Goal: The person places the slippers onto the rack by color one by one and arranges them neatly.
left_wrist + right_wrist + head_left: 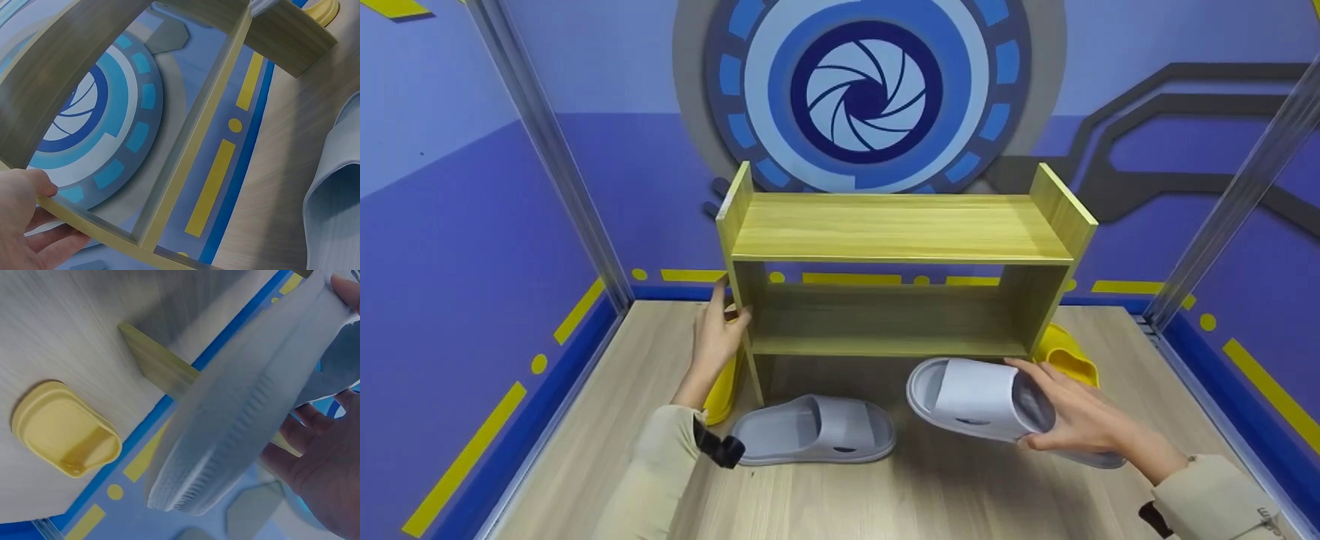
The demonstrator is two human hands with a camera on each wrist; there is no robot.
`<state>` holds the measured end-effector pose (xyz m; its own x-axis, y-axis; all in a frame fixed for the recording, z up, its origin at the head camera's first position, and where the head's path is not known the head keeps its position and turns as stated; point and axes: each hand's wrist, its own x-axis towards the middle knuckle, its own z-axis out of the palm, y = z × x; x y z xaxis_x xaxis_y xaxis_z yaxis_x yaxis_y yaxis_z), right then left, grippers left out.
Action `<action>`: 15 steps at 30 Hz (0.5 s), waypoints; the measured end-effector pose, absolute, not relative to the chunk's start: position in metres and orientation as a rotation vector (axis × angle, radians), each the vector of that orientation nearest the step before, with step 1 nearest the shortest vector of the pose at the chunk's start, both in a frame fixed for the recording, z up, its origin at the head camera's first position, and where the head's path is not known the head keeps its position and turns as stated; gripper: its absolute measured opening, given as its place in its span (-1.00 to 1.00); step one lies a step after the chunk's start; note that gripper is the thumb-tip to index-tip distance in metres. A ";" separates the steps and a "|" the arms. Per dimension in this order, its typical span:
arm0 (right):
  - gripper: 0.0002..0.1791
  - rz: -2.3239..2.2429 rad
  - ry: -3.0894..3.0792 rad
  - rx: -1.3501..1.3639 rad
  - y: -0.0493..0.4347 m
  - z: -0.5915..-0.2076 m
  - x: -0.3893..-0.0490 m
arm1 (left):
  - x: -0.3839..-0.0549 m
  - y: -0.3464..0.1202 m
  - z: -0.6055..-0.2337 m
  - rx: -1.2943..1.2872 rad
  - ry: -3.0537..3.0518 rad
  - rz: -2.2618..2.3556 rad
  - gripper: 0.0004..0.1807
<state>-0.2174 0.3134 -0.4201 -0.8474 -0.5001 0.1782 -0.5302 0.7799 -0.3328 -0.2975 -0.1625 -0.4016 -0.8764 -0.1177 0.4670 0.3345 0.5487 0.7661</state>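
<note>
My left hand (pixel 718 334) grips the left side panel of a small two-tier wooden shelf (pixel 885 225). In the left wrist view, thumb and fingers (pixel 56 244) lie on opposite sides of that panel's edge. Off the floor, in front of the shelf's right side, my right hand (pixel 1072 409) holds a grey slipper (pixel 975 390), its toe end pointing left. The right wrist view has this slipper (pixel 242 405) side-on, with the thumb and fingers on opposite sides of it. The other grey slipper (pixel 840 431) lies on the floor at the shelf's front left, toe end right.
One yellow slipper (pixel 721 394) lies beside the shelf's left side, partly hidden by my left arm. Another yellow slipper (pixel 1065 352) is at the right side. Blue patterned walls (pixel 607 172) and metal posts (pixel 547 150) enclose the wood-grain floor (pixel 810 502).
</note>
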 end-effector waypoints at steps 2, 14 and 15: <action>0.04 0.589 -2.878 0.865 0.313 -0.416 -0.217 | -0.298 -0.162 -0.402 -0.180 -2.311 -1.288 -0.41; 0.06 0.548 -2.856 0.876 0.310 -0.387 -0.215 | -0.298 -0.162 -0.402 -0.191 -2.297 -1.279 -0.43; 0.06 0.545 -2.849 0.879 0.310 -0.385 -0.215 | -0.299 -0.162 -0.402 -0.190 -2.299 -1.281 -0.43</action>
